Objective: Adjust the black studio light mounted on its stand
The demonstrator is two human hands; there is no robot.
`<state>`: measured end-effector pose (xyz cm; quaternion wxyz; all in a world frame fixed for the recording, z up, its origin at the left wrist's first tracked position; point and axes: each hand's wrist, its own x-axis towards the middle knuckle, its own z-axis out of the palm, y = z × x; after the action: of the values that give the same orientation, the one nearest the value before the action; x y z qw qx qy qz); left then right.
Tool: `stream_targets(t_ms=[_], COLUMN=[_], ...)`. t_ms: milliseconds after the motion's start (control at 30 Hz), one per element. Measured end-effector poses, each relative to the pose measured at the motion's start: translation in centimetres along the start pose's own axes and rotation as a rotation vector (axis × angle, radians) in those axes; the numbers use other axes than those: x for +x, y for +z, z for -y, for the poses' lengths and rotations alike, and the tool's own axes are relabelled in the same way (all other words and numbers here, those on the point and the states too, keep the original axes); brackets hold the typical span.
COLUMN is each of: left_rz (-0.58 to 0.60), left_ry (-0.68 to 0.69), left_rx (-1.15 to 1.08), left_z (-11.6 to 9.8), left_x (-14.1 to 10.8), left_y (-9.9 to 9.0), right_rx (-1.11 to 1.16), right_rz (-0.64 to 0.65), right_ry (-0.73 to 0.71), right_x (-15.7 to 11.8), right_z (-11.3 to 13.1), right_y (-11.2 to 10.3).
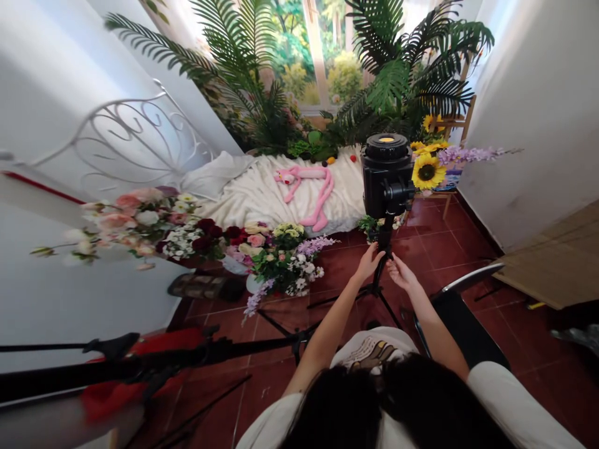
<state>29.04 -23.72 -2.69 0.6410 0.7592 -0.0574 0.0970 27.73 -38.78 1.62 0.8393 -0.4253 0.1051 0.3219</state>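
A black studio light (386,178) stands upright on a black tripod stand (375,288). Both of my hands are at the pole just below the lamp. My left hand (368,262) is closed round the pole from the left side. On the pole's right, my right hand (400,272) has its fingers curled near a small part of the stand, which is too small to make out. Yellow sunflowers (428,171) show directly right of the lamp head.
A pink plush toy (306,174) lies on a bed with a cream blanket (243,193). Artificial flowers (281,262) line its front. A black boom (224,352) crosses at lower left, near someone in red. A black chair (468,330) stands at right.
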Motion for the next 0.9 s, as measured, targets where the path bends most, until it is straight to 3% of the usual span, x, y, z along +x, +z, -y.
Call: stream_targets(t_ms=[133,300,400,633,900], left_rz=[-0.012,-0.028,0.012,0.005,-0.02], left_ry=[-0.002,0.012,-0.014,-0.027,-0.027], left_rx=[-0.003,0.014,-0.013,-0.026,-0.02], left_z=[-0.1,-0.3,-0.2,0.0,-0.1], left_x=[-0.1,-0.1,-0.1,-0.1,-0.4], left_y=[0.1,0.2,0.2,0.1,0.0], right_rx=[-0.376,-1.09,-1.311,-1.279,-1.155], right_rz=[-0.118,-0.312,-0.444,-0.447,-0.425], right_ry=[-0.183,-0.567,-0.695,-0.74,-0.732], right_x=[-0.5,-1.9,-2.5,-3.1,0.8], right_z=[0.5,1.1,1.0,1.9,2.4], right_y=[0.0,0.2,0.3,1.8,4.1])
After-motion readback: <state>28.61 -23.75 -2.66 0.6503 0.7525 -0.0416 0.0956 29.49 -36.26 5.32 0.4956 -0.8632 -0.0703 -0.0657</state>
